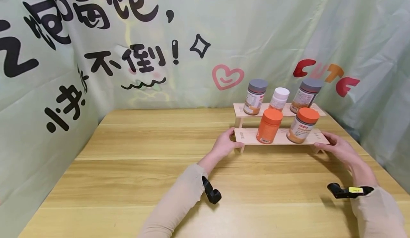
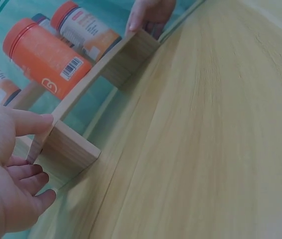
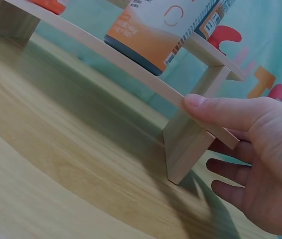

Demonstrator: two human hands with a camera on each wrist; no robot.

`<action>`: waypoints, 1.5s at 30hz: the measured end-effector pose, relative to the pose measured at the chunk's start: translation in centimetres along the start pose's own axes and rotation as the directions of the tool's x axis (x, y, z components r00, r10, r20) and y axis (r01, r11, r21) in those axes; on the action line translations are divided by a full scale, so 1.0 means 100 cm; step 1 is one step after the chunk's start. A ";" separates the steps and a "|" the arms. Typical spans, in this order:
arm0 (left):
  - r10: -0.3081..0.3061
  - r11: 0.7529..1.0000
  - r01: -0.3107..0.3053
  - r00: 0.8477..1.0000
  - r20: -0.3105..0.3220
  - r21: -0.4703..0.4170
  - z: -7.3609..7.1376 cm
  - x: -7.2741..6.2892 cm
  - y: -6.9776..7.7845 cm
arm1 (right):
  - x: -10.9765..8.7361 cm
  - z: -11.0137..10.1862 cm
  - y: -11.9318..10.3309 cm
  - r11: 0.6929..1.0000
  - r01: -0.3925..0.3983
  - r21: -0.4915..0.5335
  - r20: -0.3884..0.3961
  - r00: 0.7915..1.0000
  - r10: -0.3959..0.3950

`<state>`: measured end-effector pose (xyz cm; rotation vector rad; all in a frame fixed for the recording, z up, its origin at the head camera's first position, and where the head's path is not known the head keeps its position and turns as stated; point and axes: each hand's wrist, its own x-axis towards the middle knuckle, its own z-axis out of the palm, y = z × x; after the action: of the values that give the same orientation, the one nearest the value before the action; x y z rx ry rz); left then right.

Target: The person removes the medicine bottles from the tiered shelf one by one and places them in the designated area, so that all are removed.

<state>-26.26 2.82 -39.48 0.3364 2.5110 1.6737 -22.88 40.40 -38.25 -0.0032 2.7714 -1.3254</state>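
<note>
A two-tier wooden display shelf (image 1: 250, 136) stands at the right side of the table. My left hand (image 1: 223, 144) grips the left end of its lower tier, thumb at the front edge. At the opposite end, my right hand (image 1: 342, 150) pinches the lower board, its thumb (image 3: 215, 107) on the edge and the other fingers behind. On the lower tier are an all-orange bottle (image 1: 269, 127) and an orange-capped, labelled bottle (image 1: 302, 127). Behind them, the upper tier holds a grey-capped bottle (image 1: 255, 98), a smaller white-capped bottle (image 1: 279, 97) and another grey-capped bottle (image 1: 305, 96).
The wood-grain table (image 1: 134, 181) extends left and forward of the shelf. A pale green printed curtain (image 1: 192, 77) hangs along the back and both sides, close behind the upper tier. Each wrist wears a black camera mount (image 1: 211, 191).
</note>
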 end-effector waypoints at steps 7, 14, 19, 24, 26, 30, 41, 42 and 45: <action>-0.007 1.000 0.007 1.000 0.012 0.009 -0.015 -0.008 -0.004 | 0.000 0.004 -0.005 0.999 0.021 -0.040 0.016 1.000 -0.020; -0.007 1.000 0.007 1.000 0.029 -0.013 -0.031 -0.017 -0.012 | -0.002 0.013 -0.012 0.996 0.080 -0.041 0.010 0.997 -0.079; 0.003 1.000 -0.003 1.000 0.023 0.001 -0.047 -0.025 -0.019 | -0.002 0.022 -0.021 0.993 0.116 -0.020 0.040 0.993 -0.115; 0.001 0.999 -0.002 1.000 0.026 0.032 -0.065 -0.033 -0.026 | -0.001 0.032 -0.029 0.989 0.151 0.001 0.064 0.987 -0.151; -0.001 0.999 0.000 1.000 0.023 0.042 -0.073 -0.036 -0.028 | 0.000 0.036 -0.033 0.986 0.165 0.009 0.066 0.984 -0.165; -0.011 0.998 0.011 1.000 0.012 0.058 -0.087 -0.042 -0.032 | 0.001 0.045 -0.043 0.980 0.198 0.022 0.083 0.976 -0.199; -0.054 0.995 0.056 0.998 -0.023 0.081 -0.125 -0.055 -0.044 | 0.008 0.069 -0.069 0.967 0.253 0.003 0.155 0.956 -0.251; -0.057 0.995 0.058 0.998 -0.025 0.084 -0.129 -0.056 -0.046 | 0.009 0.072 -0.071 0.966 0.259 0.013 0.162 0.953 -0.257; -0.064 0.994 0.066 0.998 -0.030 0.086 -0.141 -0.061 -0.051 | 0.012 0.082 -0.075 0.958 0.285 0.040 0.176 0.942 -0.287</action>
<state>-23.96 -13.14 -38.88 0.2382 2.5905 1.5598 -23.74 29.26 -37.62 -0.5185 2.6806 -1.3250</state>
